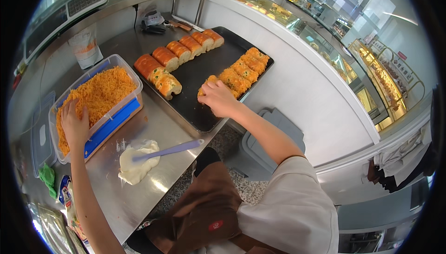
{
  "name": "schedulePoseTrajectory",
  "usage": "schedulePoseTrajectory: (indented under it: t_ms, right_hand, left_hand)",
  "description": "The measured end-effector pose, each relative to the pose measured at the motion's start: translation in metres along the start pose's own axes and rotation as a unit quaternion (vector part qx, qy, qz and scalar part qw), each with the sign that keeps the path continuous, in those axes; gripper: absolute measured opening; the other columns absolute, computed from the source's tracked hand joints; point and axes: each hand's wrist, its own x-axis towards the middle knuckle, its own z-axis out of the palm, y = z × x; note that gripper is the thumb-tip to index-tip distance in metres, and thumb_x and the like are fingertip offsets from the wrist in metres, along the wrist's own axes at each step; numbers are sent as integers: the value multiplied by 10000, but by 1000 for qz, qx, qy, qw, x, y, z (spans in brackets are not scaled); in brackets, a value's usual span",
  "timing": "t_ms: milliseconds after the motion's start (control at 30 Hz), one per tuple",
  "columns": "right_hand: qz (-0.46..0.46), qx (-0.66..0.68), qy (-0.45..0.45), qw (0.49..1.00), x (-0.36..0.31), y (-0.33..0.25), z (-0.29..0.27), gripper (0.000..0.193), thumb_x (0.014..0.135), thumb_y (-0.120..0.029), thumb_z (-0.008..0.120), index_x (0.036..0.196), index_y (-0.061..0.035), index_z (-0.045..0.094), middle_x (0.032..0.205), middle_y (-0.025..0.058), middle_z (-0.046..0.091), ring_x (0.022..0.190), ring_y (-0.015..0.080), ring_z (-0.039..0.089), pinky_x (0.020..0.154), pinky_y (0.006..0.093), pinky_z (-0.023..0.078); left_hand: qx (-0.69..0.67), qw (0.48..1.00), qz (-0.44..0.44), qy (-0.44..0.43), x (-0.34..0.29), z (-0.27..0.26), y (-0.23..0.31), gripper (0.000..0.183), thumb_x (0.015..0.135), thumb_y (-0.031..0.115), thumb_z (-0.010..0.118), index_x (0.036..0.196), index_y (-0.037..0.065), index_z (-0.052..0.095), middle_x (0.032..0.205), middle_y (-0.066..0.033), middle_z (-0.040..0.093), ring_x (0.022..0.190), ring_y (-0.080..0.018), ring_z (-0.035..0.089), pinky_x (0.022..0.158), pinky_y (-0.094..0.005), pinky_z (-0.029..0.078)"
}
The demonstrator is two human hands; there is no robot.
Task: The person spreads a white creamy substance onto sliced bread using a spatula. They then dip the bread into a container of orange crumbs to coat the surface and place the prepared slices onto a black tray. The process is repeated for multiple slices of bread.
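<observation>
My left hand (74,123) reaches into a clear plastic tub (111,126) with a blue band on its side. Its fingers are apart, resting on the orange, shredded floss (106,88) that fills the tub; some fingertips are hidden in it. Over the black baking tray (197,75), my right hand (220,99) grips a floss-coated bread roll (203,88) at the near end of a row of coated rolls (244,73). On the tray's left side stands a line of golden, uncoated rolls (179,52). Two nearer pieces (166,84) show green flecks.
White cream (134,168) lies smeared on the steel table (107,179), a purple spatula (172,148) resting in it. Left of the tub are a lid (42,135) and green cloth (47,180). A grey bin (272,140) stands below the tray, beside a white partition (297,82).
</observation>
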Motion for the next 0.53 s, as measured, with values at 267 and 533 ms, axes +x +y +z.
schedulePoseTrajectory:
  t_ms: [267, 533]
  right_hand:
    - [15, -74, -32, 997, 1, 1, -7, 325, 717, -115, 751, 1036, -176, 733, 1036, 50, 558, 1097, 232, 522, 894, 371, 379]
    - [131, 212, 7, 968, 65, 2, -24, 372, 812, -185, 753, 1164, -162, 633, 1043, 49, 603, 1144, 253, 528, 939, 433, 370]
  left_hand:
    - [-16, 1000, -7, -9, 1, -8, 9, 367, 896, 216, 662, 1221, 46, 652, 1303, -171, 623, 1253, -363, 540, 1076, -468, 400]
    - [-23, 999, -27, -5, -2, -15, 10, 382, 892, 249, 671, 1222, 58, 656, 1316, -169, 614, 1305, -334, 506, 1131, -456, 348]
